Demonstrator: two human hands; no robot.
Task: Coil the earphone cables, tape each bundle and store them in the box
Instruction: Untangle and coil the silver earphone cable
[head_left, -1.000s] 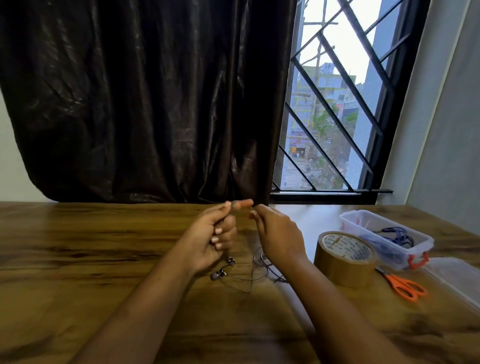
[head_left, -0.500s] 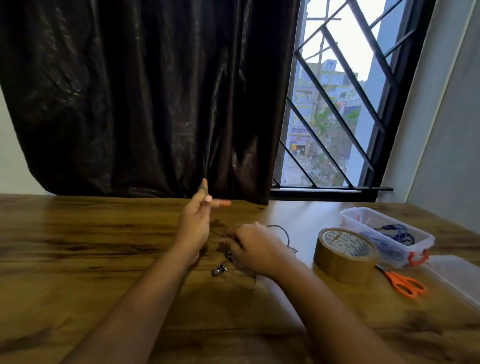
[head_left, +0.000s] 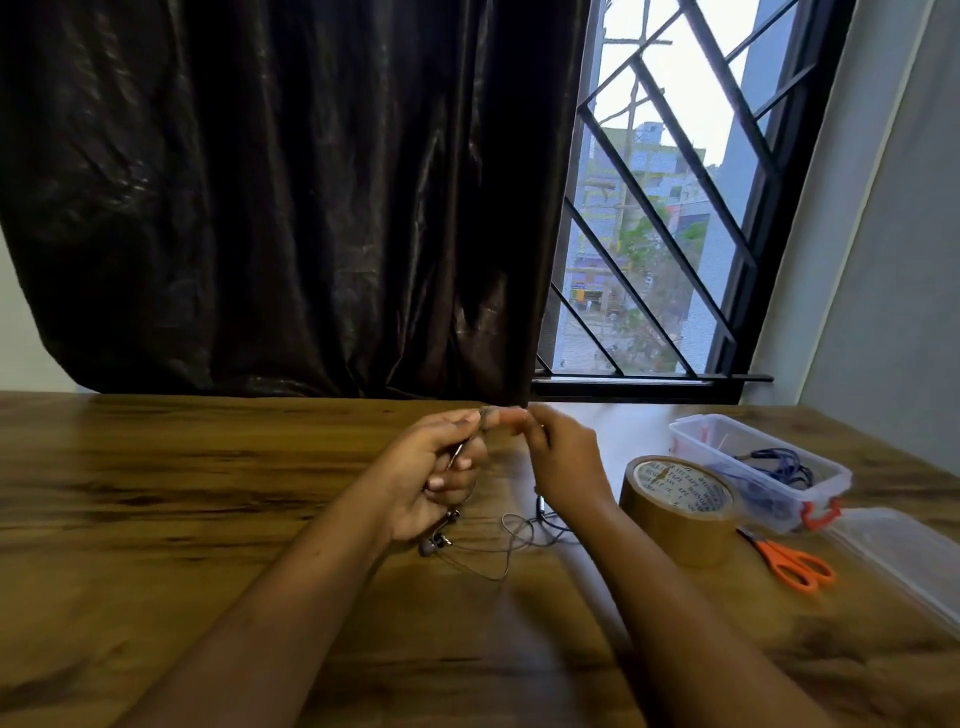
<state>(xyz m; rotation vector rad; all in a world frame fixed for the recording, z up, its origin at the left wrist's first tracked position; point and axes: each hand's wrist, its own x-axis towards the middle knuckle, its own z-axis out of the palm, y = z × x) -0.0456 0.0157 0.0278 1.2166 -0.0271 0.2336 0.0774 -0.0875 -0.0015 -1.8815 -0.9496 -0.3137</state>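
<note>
A thin grey earphone cable (head_left: 506, 540) lies in loose loops on the wooden table, its earbuds (head_left: 434, 543) dangling under my left hand. My left hand (head_left: 439, 467) is raised above the table with cable wound round its fingers, thumb and forefinger pinching the turns. My right hand (head_left: 563, 457) is level with it, just to the right, pinching the cable near my left fingertips. A clear plastic box (head_left: 758, 467) at the right holds a blue earphone bundle (head_left: 779, 462). A brown tape roll (head_left: 678, 506) stands beside the box.
Orange-handled scissors (head_left: 789, 564) lie in front of the box. The box's clear lid (head_left: 904, 561) lies at the right table edge. A dark curtain and a barred window stand behind the table (head_left: 182, 519).
My right hand rose from the table beside the loops back up to my left fingertips, carrying cable. My left hand's fingers curled in over the windings.
</note>
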